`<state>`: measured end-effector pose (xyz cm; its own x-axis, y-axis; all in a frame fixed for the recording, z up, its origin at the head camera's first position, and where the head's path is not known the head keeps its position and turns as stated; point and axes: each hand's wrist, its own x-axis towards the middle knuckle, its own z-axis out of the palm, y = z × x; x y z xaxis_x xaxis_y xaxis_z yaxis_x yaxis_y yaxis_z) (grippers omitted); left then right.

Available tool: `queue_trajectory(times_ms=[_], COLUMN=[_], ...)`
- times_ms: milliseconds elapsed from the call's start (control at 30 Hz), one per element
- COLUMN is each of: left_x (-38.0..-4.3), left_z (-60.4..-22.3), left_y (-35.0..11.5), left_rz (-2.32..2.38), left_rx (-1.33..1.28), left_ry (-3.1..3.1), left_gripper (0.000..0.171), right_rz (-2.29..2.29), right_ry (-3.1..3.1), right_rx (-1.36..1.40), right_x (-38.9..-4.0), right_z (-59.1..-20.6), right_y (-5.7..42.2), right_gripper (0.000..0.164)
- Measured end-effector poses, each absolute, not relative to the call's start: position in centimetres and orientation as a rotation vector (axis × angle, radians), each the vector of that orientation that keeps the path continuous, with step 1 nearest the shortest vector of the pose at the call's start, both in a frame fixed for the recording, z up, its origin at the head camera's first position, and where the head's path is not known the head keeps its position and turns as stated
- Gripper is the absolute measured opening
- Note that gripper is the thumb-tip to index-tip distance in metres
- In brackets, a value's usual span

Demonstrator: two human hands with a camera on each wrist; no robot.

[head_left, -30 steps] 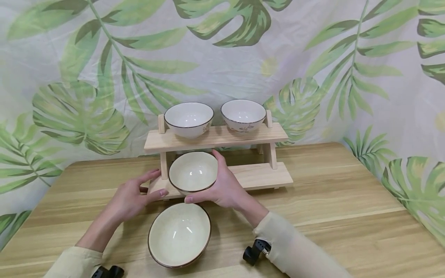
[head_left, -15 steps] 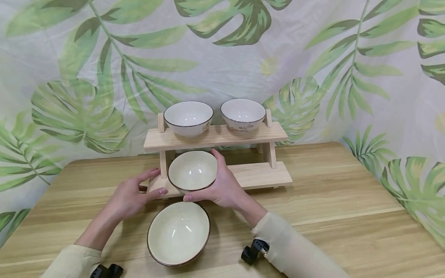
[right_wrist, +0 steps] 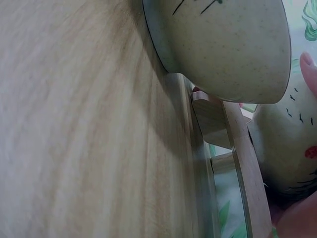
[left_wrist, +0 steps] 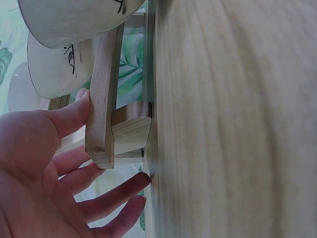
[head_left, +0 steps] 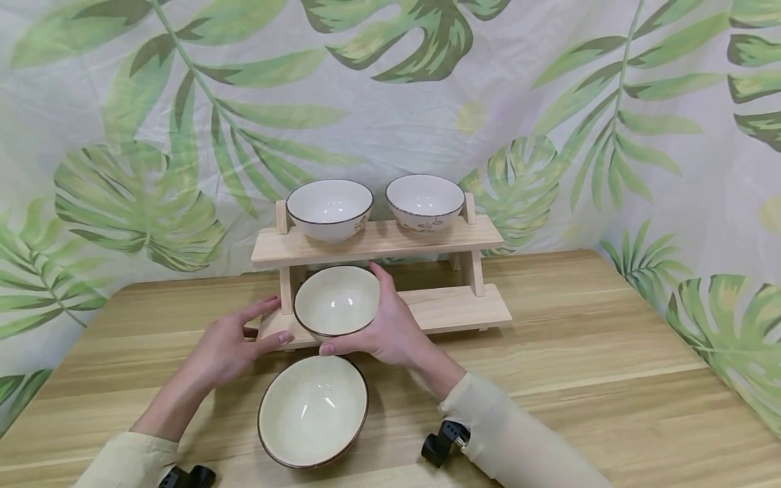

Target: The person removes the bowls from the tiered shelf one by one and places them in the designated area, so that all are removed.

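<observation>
A cream bowl [head_left: 337, 301] with a dark rim sits at the left of the lower shelf of a two-tier wooden rack [head_left: 454, 309]. My right hand [head_left: 393, 329] grips it from the right, thumb at the front and fingers round the far side. In the right wrist view this bowl [right_wrist: 285, 144] shows a red mark and dark strokes. My left hand [head_left: 228, 346] holds the left end of the lower shelf. The left wrist view has the thumb on the board [left_wrist: 101, 109] and fingertips at its end. A larger cream bowl [head_left: 312, 413] stands on the table in front.
Two white bowls with dark rims, one left [head_left: 329, 203] and one right [head_left: 425, 198], stand on the upper shelf [head_left: 378, 238]. The wooden table [head_left: 586, 366] runs back to a leaf-printed cloth [head_left: 390, 129].
Both hands keep their holds on the bowl and the shelf end. Only a slight shift of the whole head view shows.
</observation>
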<state>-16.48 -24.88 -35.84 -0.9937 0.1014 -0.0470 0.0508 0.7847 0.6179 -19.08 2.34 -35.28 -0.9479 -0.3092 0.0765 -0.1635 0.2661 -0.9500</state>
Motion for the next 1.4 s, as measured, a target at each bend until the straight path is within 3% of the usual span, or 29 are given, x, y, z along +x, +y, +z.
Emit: queue_trajectory(times_ms=[600,1400], left_x=[-16.4,-16.6], left_z=[-35.9,-36.1], left_y=[-24.9,-25.0], left_rz=[1.006,1.003], left_rx=[0.120,0.136], left_ry=[2.892,2.911], left_gripper=[0.085,0.082], right_rz=[-1.797,-1.842], right_ry=[2.399,2.312], right_rx=[-0.492,-0.531], right_x=[-19.0,-17.6], right_z=[-35.1,-33.5], right_y=[2.8,8.1], right_gripper=[0.129,0.125])
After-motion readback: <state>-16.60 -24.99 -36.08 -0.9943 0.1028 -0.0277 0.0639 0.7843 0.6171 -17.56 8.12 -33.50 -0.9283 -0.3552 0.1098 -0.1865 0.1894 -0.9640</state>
